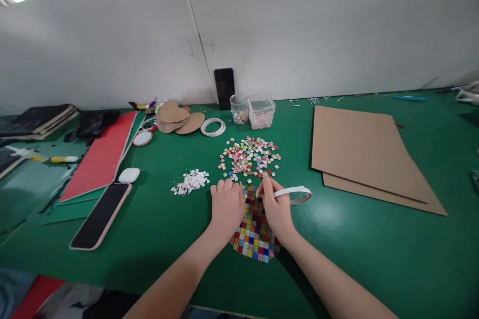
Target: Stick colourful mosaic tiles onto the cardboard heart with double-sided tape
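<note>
A round mosaic piece (pixel 255 232) covered in small coloured square tiles lies on the green table (pixel 355 239) right in front of me. My left hand (pixel 226 207) rests fingers-down on its left edge. My right hand (pixel 276 206) sits on its right side with a white tape ring (pixel 295 193) around it, and its fingertips pinch at a small tile near the piece's top edge. Just beyond the hands is a scatter of loose coloured tiles (pixel 249 155). A small heap of white bits (pixel 190 182) lies to the left.
Two brown cardboard sheets (pixel 368 157) lie to the right. A phone (pixel 101 215), a white earbud case (pixel 129 175) and a red board (pixel 101 154) are at the left. Two clear containers (pixel 252 109), a tape roll (pixel 212 126), cardboard discs (pixel 178 118) and an upright dark phone (pixel 224 88) stand by the white partition.
</note>
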### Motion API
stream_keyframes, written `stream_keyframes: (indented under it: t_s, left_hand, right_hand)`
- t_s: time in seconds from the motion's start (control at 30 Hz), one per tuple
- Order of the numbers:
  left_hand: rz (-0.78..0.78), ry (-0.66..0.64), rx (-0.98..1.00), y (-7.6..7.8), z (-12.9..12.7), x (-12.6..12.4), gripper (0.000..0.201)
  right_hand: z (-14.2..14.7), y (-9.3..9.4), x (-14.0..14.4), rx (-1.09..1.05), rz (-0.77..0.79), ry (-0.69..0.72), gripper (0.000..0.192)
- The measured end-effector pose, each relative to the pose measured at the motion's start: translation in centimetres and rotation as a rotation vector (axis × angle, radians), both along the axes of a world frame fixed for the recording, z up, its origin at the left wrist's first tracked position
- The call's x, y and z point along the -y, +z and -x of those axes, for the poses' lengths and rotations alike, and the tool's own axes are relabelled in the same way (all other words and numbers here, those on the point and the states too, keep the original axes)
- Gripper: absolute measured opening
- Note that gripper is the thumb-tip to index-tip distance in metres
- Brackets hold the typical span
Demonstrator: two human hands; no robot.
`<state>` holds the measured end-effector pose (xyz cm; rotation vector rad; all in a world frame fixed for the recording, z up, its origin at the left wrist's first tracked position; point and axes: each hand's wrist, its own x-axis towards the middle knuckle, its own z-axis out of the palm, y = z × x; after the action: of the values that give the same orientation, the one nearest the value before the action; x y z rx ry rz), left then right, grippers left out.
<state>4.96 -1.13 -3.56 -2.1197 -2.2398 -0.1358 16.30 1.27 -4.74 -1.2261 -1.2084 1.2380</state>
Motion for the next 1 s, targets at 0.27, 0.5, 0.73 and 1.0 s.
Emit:
stream_keyframes:
  t_s: [0.27, 0.5, 0.73, 1.0]
  left_hand:
    - [-0.009, 0.053, -0.047, -0.2, -0.6, 0.1, 0.034]
    - [0.003, -0.019, -0.063, -0.1, -0.4, 0.0, 0.031]
    - [-0.027, -0.035, -0.001, -0.1, 1.0, -0.2, 0.034]
    - [-0.049, -0.077, 0.004, -0.4, 2.9, -1.5, 0.031]
  right_hand:
    - [0.0, 0.0, 0.1, -0.017, 0.011, 0.018, 0.038]
    - [0.0, -0.1, 0.1, -0.008, -0.005, 0.018, 0.039]
    - [-0.1, 0.2, 0.1, -0.008, 0.009, 0.028, 0.039]
    - [-0.1, 0.5, -0.2, -0.002, 0.028, 0.034, 0.039]
